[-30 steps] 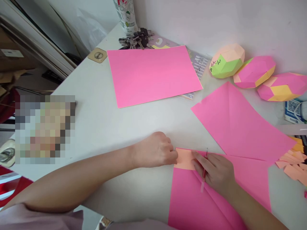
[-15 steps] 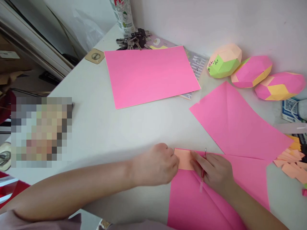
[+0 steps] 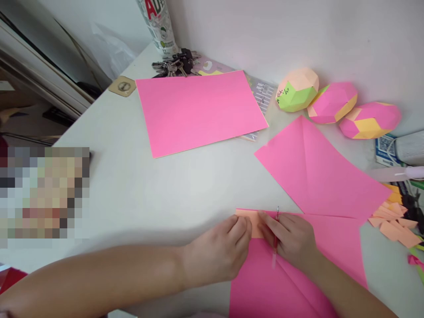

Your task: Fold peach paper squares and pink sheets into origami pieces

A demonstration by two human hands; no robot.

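Note:
A peach paper strip [image 3: 255, 226] lies along the top edge of a creased pink sheet [image 3: 251, 282]. My left hand [image 3: 220, 247] is closed, its fingertips pinched at the strip's left part and covering it. At the strip's right end rest the fingertips of my right hand [image 3: 293, 236]. A thin red pen [image 3: 275, 243] with a metal tip pointing away is tucked between that hand's fingers. A second creased pink sheet [image 3: 318, 168] lies just beyond, with its lower edge meeting the first sheet.
A flat pink sheet [image 3: 202, 115] lies at the back, near keys [image 3: 175, 64] and a bottle [image 3: 159, 28]. Several faceted paper shapes, including a peach-green one [image 3: 297, 90], stand by the wall. Peach paper pieces [image 3: 395, 225] lie at the right. A blurred-out object [image 3: 54, 192] is at left.
My left hand has come down and right onto the peach strip, covering more of it. My right hand keeps its place on the strip. The whole view has shifted slightly.

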